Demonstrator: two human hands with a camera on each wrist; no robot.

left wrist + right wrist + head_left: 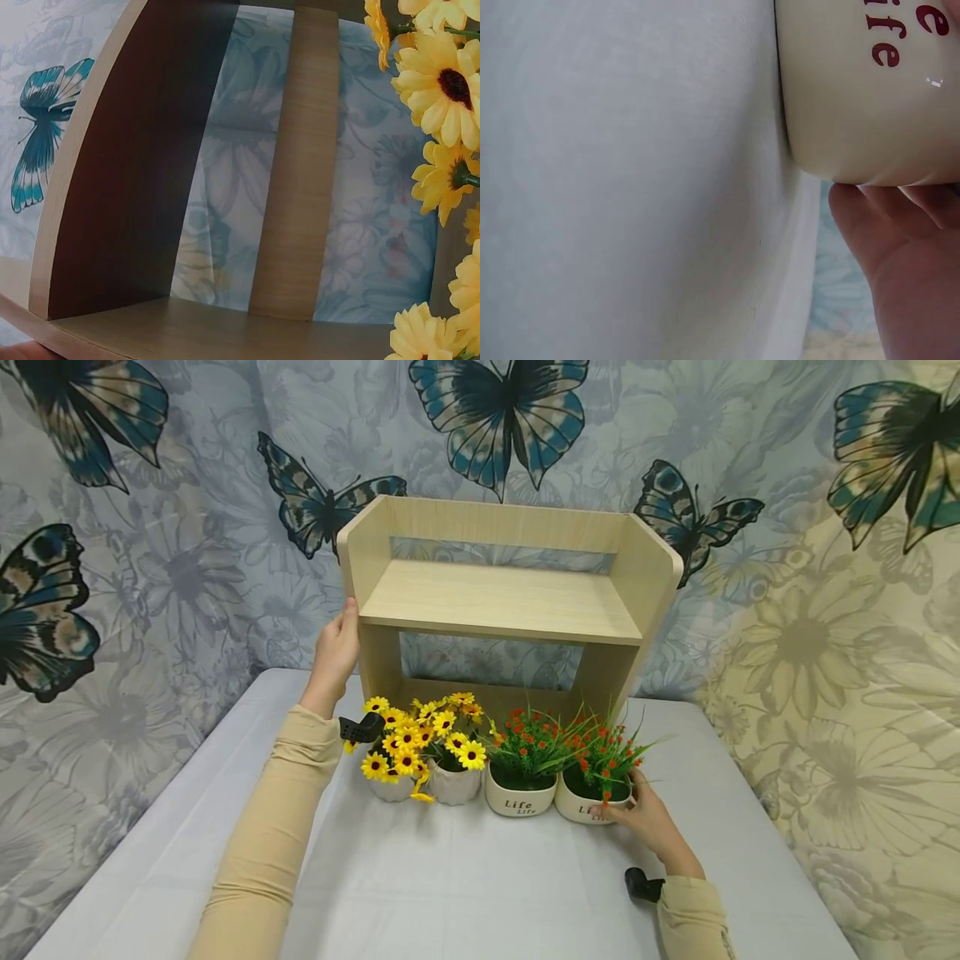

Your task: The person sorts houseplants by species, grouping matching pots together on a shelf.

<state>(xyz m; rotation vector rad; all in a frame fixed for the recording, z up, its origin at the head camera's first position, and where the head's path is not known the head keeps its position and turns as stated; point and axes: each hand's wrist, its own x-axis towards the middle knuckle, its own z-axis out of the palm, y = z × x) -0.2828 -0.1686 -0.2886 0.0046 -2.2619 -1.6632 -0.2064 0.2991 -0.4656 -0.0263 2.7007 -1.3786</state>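
Observation:
A pale wooden two-tier shelf (498, 602) stands on the table. My left hand (335, 656) rests against the outer side of its left panel, fingers pointing up; only a sliver of that hand shows at the bottom corner of the left wrist view. At the right end of a row of pots, my right hand (647, 814) grips a cream flowerpot (870, 112) lettered "Life", thumb at its front and fingers round its side. Red flowers with green grass (603, 752) fill this pot. A matching flowerpot (519, 797) is just left of it.
Two whitish pots (455, 787) with yellow daisy-like flowers (405, 739) complete the row in front of the shelf's lower tier. White cloth (450, 893) covers the table. A butterfly-patterned backdrop (802, 635) hangs around the back and sides.

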